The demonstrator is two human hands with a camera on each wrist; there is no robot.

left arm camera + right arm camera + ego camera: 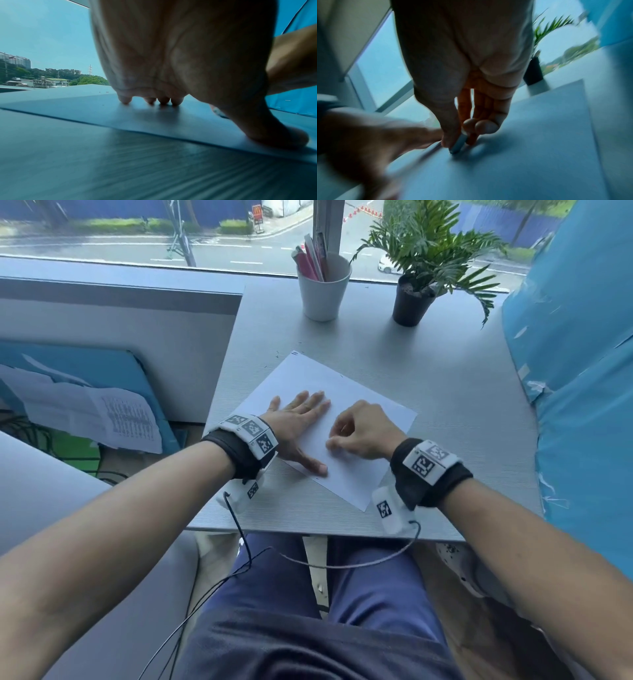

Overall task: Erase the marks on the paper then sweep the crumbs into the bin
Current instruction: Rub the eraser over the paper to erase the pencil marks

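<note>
The paper lies flat and skewed at the centre of the head view, on the grey table. The left hand lies on the sheet's left part, fingers straight and slightly spread, thumb out near the lower edge; the left wrist view shows the fingertips touching the sheet. The right hand sits just right of it, fingers curled, pinching a small eraser whose tip meets the paper in the blurred right wrist view. Judgement: the sheet is thin, light and limp, likely to slide or crease under rubbing, so it is best pinned flat close beside the rubbed spot; the eraser is small and best held low. Marks cannot be made out. Upper centre, a white cup holds pink and white sticks; to its right a black pot holds a green plant. No bin is visible.
</note>
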